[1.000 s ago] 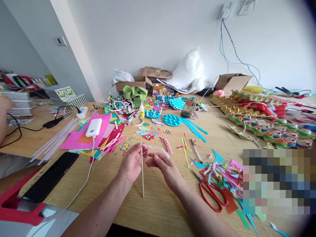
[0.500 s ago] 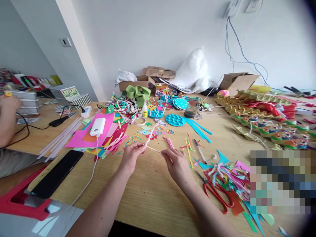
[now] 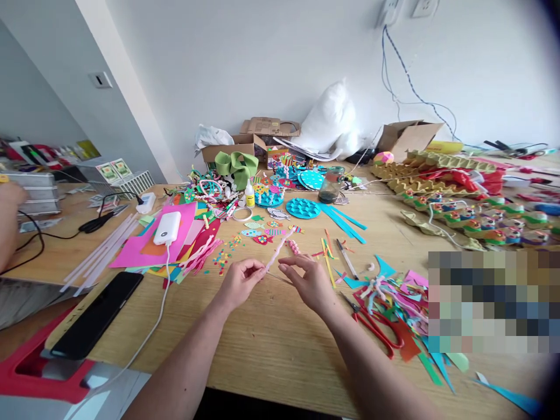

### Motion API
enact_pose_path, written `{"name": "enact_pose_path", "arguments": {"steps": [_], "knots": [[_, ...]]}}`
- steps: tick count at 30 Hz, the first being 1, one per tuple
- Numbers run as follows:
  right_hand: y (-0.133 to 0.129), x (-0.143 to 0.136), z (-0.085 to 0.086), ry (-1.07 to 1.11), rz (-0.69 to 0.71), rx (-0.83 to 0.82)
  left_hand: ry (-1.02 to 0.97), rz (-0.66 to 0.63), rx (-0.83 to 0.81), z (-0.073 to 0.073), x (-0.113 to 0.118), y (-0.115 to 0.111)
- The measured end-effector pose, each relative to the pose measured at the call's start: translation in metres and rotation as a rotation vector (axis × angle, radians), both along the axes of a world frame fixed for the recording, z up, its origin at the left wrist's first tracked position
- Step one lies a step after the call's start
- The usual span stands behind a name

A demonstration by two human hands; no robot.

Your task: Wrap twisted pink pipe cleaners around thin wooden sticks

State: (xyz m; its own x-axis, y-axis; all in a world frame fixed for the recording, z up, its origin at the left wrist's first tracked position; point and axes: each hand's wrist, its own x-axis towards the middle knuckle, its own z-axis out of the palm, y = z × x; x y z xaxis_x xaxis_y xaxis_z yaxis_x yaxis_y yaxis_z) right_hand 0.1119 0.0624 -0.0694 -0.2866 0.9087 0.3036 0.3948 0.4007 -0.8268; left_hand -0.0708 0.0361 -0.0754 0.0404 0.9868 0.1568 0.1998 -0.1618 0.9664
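Above the wooden table point(image 3: 262, 338), my left hand point(image 3: 241, 281) pinches a pale pink twisted strip point(image 3: 280, 249) that points up and away. A thin strand point(image 3: 280, 278) runs from the pinch toward my right hand point(image 3: 308, 280). The right thumb and forefinger are apart beside that strand, and whether they touch it is unclear. Just beyond the fingers lie a pink braided piece point(image 3: 294, 247) and small paper fish point(image 3: 263, 240).
Red-handled scissors point(image 3: 380, 332), a pen point(image 3: 347, 259) and paper scraps are on the right. A black phone point(image 3: 98, 315), white power bank point(image 3: 167, 227) and cable are on the left. A glass jar point(image 3: 330, 188) stands farther back. Another person's arm point(image 3: 9, 221) shows at far left.
My right fingers have opened away from the thin strand. The pink strip in my left hand now leans more to the right. The whole view has shifted slightly.
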Motion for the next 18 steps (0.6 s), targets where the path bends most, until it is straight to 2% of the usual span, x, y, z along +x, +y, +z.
{"name": "enact_pose_path", "arguments": {"steps": [4, 8, 14, 18], "knots": [[0.002, -0.001, -0.001, 0.223, 0.138, -0.345, 0.075, -0.101, 0.007, -0.002, 0.005, -0.003], [0.004, -0.003, -0.008, 0.407, 0.211, -0.48, 0.168, -0.14, 0.032, -0.004, 0.006, -0.003], [0.003, -0.007, -0.013, 0.289, 0.153, -0.338, 0.112, -0.076, 0.009, -0.002, 0.009, -0.003], [-0.004, -0.012, -0.01, 0.082, 0.054, -0.094, 0.064, 0.007, -0.027, -0.009, 0.01, 0.0]]}}
